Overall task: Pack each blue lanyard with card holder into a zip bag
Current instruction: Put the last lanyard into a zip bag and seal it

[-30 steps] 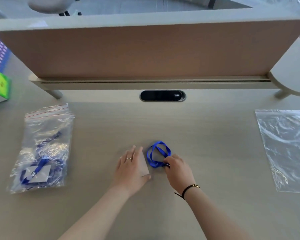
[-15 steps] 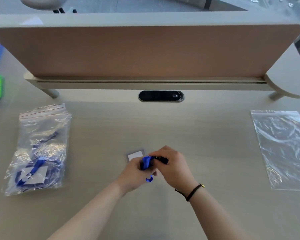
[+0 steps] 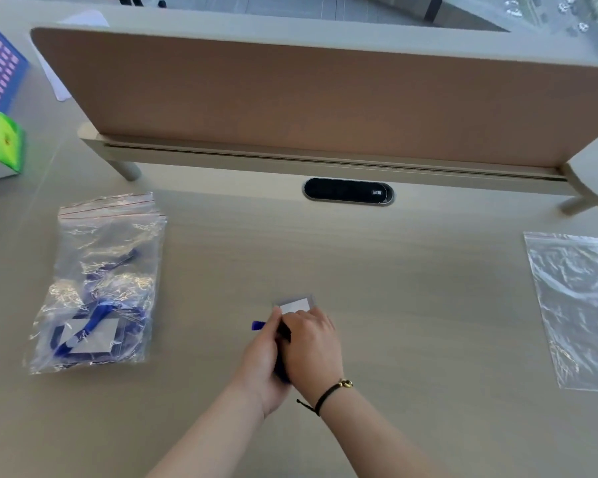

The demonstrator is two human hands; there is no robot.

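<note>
In the middle of the desk (image 3: 411,288), your left hand (image 3: 261,360) and right hand (image 3: 313,350) press together around the bunched blue lanyard (image 3: 258,325); both sets of fingers are curled tight on it, and only a short blue end pokes out past your left fingers. The card holder (image 3: 295,305) sticks out just beyond your fingertips, low over the desk or touching it; which, you cannot tell here.

The risk is the bundle springing open. If you ease either grip before it reaches a bag, the strap is likely to uncoil and you fold it again. The empty zip bag (image 3: 577,305) lies well apart on your right, flat, so you probably need one hand to open its mouth; the other hand alone may not keep strap and holder together. The filled zip bag (image 3: 101,284) sits on your left; take care not to reach for that one.
</note>
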